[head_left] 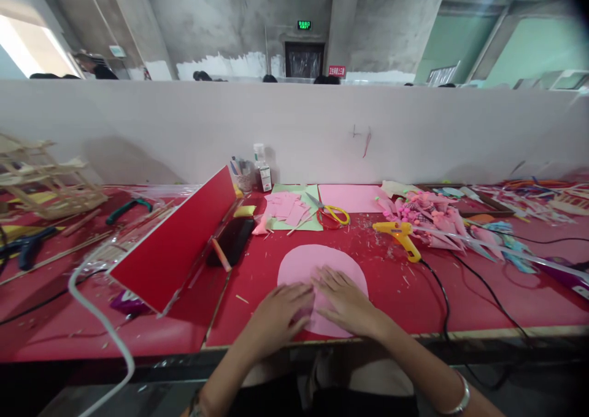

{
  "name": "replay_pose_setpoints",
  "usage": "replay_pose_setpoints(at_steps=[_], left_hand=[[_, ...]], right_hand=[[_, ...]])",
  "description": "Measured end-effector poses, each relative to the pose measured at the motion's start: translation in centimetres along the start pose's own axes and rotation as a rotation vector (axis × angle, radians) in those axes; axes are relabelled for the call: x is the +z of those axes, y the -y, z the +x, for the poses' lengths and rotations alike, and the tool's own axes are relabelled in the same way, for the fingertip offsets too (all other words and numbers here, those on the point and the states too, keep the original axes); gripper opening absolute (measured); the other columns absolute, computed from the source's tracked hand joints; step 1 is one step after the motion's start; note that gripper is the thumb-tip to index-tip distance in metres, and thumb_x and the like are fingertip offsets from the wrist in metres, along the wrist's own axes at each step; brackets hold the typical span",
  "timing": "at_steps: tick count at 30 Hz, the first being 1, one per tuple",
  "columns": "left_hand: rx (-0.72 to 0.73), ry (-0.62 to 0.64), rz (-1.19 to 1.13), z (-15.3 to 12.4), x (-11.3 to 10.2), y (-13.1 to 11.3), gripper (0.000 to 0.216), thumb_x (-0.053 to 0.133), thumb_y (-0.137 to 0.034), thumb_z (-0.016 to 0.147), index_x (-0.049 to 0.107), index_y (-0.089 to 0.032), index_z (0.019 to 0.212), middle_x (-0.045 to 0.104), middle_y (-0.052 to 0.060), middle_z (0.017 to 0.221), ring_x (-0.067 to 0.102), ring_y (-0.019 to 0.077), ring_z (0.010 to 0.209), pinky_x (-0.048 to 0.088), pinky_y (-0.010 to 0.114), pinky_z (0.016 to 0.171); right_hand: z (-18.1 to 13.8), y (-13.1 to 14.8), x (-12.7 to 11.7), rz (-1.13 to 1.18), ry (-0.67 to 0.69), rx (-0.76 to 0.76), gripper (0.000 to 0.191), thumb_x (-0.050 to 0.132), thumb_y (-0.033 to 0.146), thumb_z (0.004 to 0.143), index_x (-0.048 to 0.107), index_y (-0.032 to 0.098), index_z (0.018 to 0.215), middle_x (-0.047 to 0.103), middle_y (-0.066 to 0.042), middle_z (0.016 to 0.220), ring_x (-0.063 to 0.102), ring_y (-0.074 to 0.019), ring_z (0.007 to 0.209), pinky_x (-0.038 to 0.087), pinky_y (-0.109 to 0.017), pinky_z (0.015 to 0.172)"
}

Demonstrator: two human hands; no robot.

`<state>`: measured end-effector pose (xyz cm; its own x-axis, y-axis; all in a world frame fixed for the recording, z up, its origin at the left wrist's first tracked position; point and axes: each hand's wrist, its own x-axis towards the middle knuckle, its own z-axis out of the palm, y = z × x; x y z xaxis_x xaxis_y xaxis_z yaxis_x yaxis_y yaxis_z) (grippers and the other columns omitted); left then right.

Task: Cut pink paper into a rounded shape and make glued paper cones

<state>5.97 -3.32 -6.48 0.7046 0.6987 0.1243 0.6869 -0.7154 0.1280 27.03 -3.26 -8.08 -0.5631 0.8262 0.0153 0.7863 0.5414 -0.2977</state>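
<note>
A round sheet of pink paper [322,259] lies on the red tabletop in front of me. My left hand [283,311] rests on its lower left part, slightly blurred, with the fingers stretched out. On its lower right part my right hand [343,300] lies flat, fingers apart. The fingertips of both hands come close together near the middle of the paper. Neither hand grasps anything. Beyond the sheet lie small pink paper pieces [286,207] on a green sheet [313,222], with yellow-handled scissors [335,213] beside them.
A yellow glue gun [399,236] with a black cord lies right, before a heap of pink paper cones [426,214]. Left, a red board [179,239] leans near a black phone [237,239]. A bottle [263,173] stands by the white partition [304,122]. Pliers [32,245] lie far left.
</note>
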Motion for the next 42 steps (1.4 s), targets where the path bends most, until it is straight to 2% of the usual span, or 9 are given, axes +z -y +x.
replay_pose_setpoints(at_steps=[7,13,18,21,24,26,31,38,42], left_hand=[[-0.551,-0.225,0.329,-2.9,-4.1,8.8,0.045,0.041,-0.035,0.082,0.046,-0.015,0.123,0.056,0.015,0.102,0.059,0.0257,0.078,0.046,0.033,0.057],[-0.539,-0.224,0.388,-4.1,-3.8,11.2,0.031,0.039,-0.023,0.082,0.063,-0.018,0.1,0.063,0.01,0.083,0.058,0.0189,0.06,0.04,0.027,0.052],[-0.452,-0.36,0.368,-3.4,-6.2,7.7,0.032,0.035,-0.028,0.086,0.065,-0.016,0.09,0.067,0.009,0.072,0.057,0.0212,0.054,0.041,0.032,0.053],[-0.279,-0.439,0.284,-2.6,-7.3,3.1,0.03,0.037,-0.036,0.087,0.062,-0.024,0.095,0.069,0.002,0.084,0.061,0.0185,0.071,0.045,0.03,0.066],[0.088,-0.501,-0.026,-1.8,-6.7,-1.6,0.024,0.038,-0.031,0.088,0.06,-0.023,0.092,0.067,-0.001,0.069,0.058,0.0118,0.057,0.045,0.023,0.058],[0.141,-0.486,-0.126,-1.4,-5.6,-3.9,0.023,0.035,-0.022,0.089,0.054,-0.021,0.103,0.068,0.001,0.075,0.06,0.0116,0.062,0.046,0.023,0.062],[0.177,-0.449,-0.065,-1.6,-3.8,-6.4,0.016,0.034,-0.019,0.089,0.047,-0.016,0.098,0.066,0.002,0.067,0.06,0.0142,0.054,0.045,0.028,0.059],[0.133,-0.258,0.024,-1.6,-3.4,-6.8,0.02,0.03,-0.024,0.09,0.045,-0.018,0.079,0.062,0.0,0.058,0.055,0.0157,0.043,0.035,0.028,0.045],[0.196,-0.142,-0.006,-1.5,-4.4,-6.8,0.013,0.039,-0.029,0.088,0.047,-0.019,0.083,0.063,-0.002,0.064,0.055,0.0142,0.048,0.032,0.027,0.046]], right_hand=[[-0.2,0.1,0.1,-0.007,-0.03,0.024,0.06,0.04,0.042,0.085,0.023,0.021,0.138,0.02,-0.007,0.144,0.015,-0.0249,0.132,0.018,-0.044,0.105],[-0.1,-0.4,-0.9,0.058,0.027,0.005,0.059,0.041,0.042,0.084,0.025,0.021,0.137,0.02,-0.009,0.144,0.013,-0.026,0.132,0.016,-0.046,0.105],[0.0,1.1,-2.5,0.346,-0.073,0.018,0.06,0.051,0.042,0.078,0.037,0.017,0.131,0.033,-0.015,0.137,0.025,-0.0274,0.126,0.021,-0.044,0.102],[0.2,3.5,-3.1,0.972,-0.128,-0.022,0.062,0.045,0.052,0.079,0.036,0.016,0.129,0.058,-0.011,0.099,0.054,-0.0174,0.083,0.042,-0.033,0.077],[0.0,5.6,-3.2,1.603,-0.135,-0.041,0.061,0.037,0.064,0.077,0.048,0.014,0.111,0.048,0.002,0.059,0.039,-0.0084,0.046,0.035,-0.023,0.048],[-0.4,6.2,-3.2,1.744,-0.208,-0.005,0.044,0.048,0.058,0.075,0.054,0.016,0.085,0.037,0.007,0.047,0.03,-0.0058,0.042,0.028,-0.02,0.044],[-2.0,5.9,-3.0,1.589,-0.297,0.094,0.03,0.064,0.037,0.068,0.044,0.017,0.059,0.043,0.007,0.048,0.032,-0.0036,0.037,0.021,-0.016,0.035],[-3.6,7.1,-4.4,1.266,-0.245,0.137,0.006,0.048,0.022,0.076,0.052,0.018,0.073,0.048,0.005,0.053,0.038,-0.0043,0.038,0.029,-0.016,0.037],[-4.3,7.8,-5.8,0.998,-0.252,0.011,0.015,0.044,0.011,0.071,0.056,0.02,0.073,0.057,0.002,0.063,0.051,-0.0095,0.054,0.041,-0.02,0.049]])
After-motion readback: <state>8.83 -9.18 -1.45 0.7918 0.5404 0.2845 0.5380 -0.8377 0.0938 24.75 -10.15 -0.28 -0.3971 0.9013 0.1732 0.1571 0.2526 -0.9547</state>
